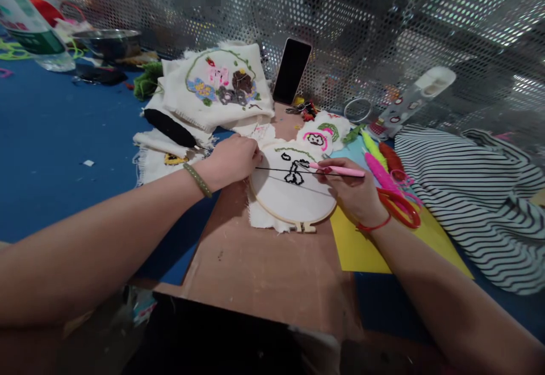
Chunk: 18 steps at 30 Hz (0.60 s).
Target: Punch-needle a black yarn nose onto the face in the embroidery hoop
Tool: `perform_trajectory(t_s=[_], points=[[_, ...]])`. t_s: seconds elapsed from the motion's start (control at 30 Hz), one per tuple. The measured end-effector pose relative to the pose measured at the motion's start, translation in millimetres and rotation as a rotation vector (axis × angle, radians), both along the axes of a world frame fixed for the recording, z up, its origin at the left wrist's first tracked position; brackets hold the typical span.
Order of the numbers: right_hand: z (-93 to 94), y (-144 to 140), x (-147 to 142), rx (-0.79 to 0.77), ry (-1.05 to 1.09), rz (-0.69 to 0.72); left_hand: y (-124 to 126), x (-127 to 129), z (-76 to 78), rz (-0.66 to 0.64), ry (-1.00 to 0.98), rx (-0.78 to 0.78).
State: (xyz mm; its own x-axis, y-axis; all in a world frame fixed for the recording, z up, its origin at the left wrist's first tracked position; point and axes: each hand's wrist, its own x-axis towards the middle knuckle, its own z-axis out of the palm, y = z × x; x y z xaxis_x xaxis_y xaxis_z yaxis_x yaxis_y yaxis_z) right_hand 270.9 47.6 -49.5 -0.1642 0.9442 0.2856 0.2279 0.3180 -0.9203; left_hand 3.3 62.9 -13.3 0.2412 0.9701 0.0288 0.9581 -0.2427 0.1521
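Your left hand (232, 162) rests closed on the left rim of the embroidery hoop (293, 193), its fingers curled down on the cloth edge and pinching the near end of a black thread (283, 169). Your right hand (353, 193) sits at the hoop's right side, fingers closed around a pink punch needle (340, 169) held like a pen. The needle's long axis runs nearly level, left to right, with its tip pointing left at the black stitched figure (294, 173) near the hoop's middle. The thread stretches taut across the hoop between your two hands, along that same line. The right hand is the nearer one to the stitching; the figure lies just left of its fingertips. The hoop lies flat on a brown board (264, 261) on the blue counter (63, 136), with red scissors (400, 207) just beside your right wrist.
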Motion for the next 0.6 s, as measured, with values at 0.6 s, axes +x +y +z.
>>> perform_trajectory(t_s=[0.6], points=[[2.1, 2.8, 3.6, 0.187, -0.198, 0.055, -18.2, 4.2, 34.2, -0.011, -0.073, -0.112]])
